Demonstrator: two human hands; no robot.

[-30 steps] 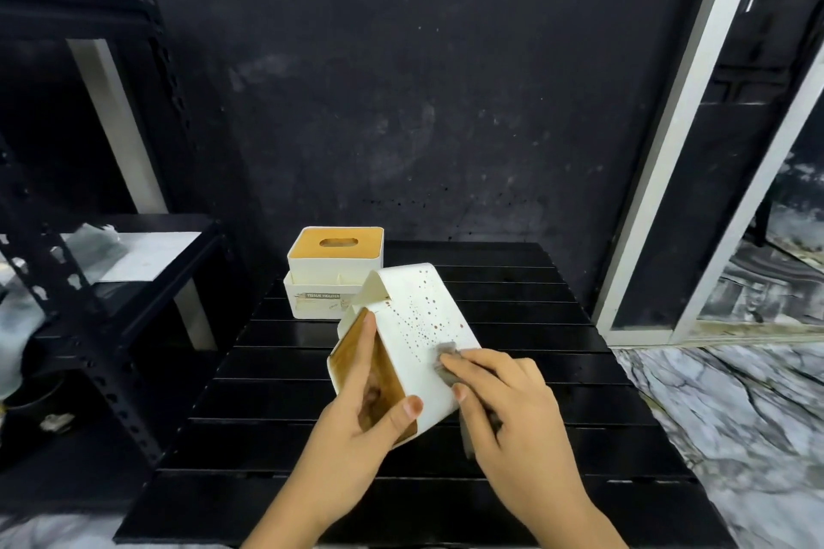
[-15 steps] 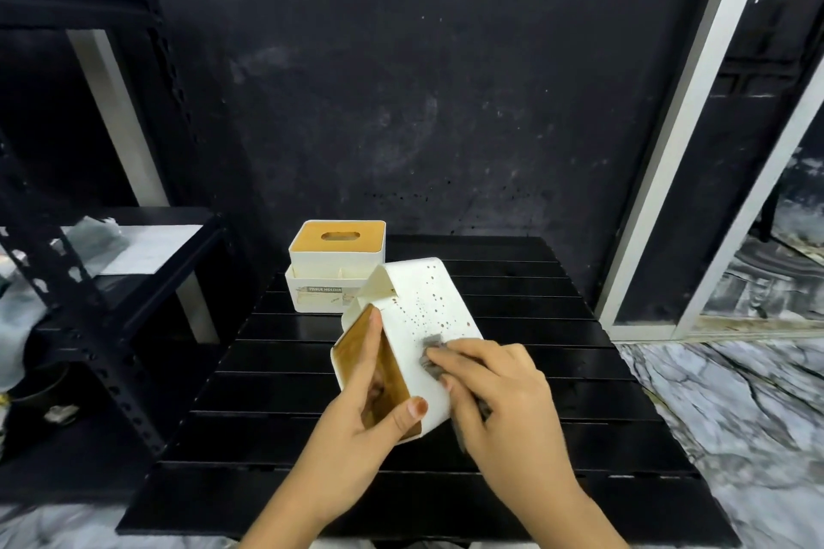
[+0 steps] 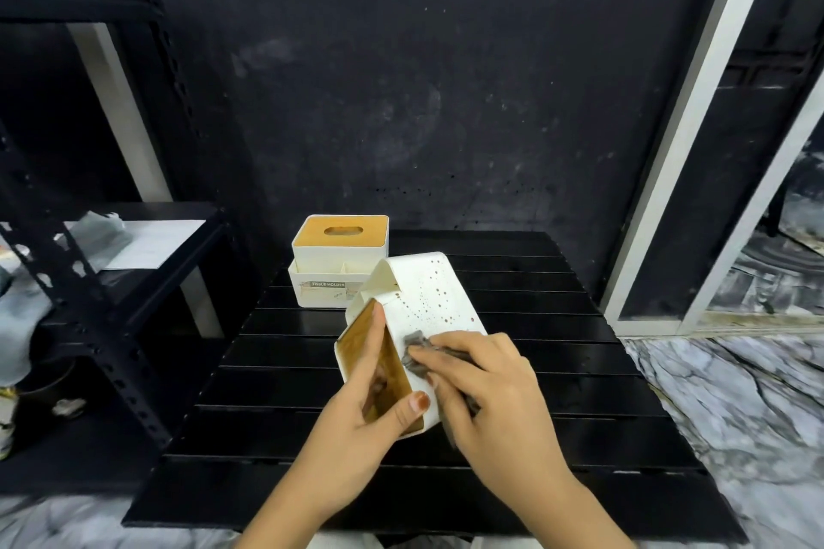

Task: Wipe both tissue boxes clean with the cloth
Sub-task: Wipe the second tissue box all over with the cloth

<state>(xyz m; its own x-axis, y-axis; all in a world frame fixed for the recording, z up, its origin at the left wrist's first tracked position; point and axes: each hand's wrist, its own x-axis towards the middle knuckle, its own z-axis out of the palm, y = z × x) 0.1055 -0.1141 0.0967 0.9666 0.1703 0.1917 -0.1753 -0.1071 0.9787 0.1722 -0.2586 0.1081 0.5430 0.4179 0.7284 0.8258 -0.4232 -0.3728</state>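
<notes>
Tissue box (image 3: 428, 316), tipped over the black table (image 3: 557, 374), sits gripped in your left hand (image 3: 356, 428) while your right hand (image 3: 495, 392) presses the grey cloth (image 3: 414, 352) against its spotted side, second box (image 3: 336, 263) behind.

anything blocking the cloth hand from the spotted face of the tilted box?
Nothing visible. The right hand already presses the grey cloth onto the spotted white face of the tilted tissue box. The left hand grips the box by its wooden end, off that face. The second tissue box stands behind, apart.
</notes>
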